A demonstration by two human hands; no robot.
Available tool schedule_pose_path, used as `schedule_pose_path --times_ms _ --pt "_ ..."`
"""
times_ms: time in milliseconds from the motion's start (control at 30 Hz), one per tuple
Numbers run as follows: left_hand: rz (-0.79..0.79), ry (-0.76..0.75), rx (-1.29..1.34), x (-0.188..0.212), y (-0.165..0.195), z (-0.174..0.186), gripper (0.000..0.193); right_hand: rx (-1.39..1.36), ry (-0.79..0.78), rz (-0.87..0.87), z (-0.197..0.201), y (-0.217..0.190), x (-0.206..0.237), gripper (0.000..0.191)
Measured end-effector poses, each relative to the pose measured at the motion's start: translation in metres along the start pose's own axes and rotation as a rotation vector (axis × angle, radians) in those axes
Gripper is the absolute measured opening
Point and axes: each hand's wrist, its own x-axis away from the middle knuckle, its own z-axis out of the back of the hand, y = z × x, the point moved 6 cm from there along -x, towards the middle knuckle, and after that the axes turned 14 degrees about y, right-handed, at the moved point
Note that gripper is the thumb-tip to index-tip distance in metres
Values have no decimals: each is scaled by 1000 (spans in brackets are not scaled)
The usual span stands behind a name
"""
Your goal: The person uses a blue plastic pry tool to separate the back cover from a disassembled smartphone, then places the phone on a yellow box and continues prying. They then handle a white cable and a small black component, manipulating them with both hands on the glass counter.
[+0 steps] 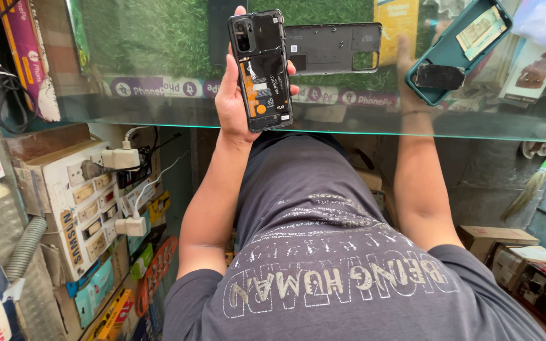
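the left hand (238, 95) grips an opened phone (261, 69) with its back off, held upright above the glass counter (159, 110). the right hand (412, 69) lies flat on the counter, fingers spread, between the grey back cover (336, 47) and a teal case (456, 50).

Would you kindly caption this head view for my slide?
Left hand holds an opened phone; right hand rests by its removed back cover.

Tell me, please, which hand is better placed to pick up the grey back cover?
Probably the right hand: it lies free beside the back cover, while the left hand grips the opened phone.
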Motion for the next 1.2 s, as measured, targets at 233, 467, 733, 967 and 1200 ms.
schedule_pose_path --times_ms 233,467,733,967,1200 --pt "2 13 -20 2 3 -1 60 57 181 33 -24 9 -34 42" --pt "-3 29 -37 5 7 -2 59 160 39 -42 -32 5 -35 59" --pt "-5 11 -11 4 6 -5 69 -436 -259 -577 -3 -7 30 64" --pt "29 0 -15 1 7 -3 71 -545 -386 -644 -26 24 44 52" --pt "26 21 5 2 6 -6 66 -909 -153 -1135 -31 37 68 46"
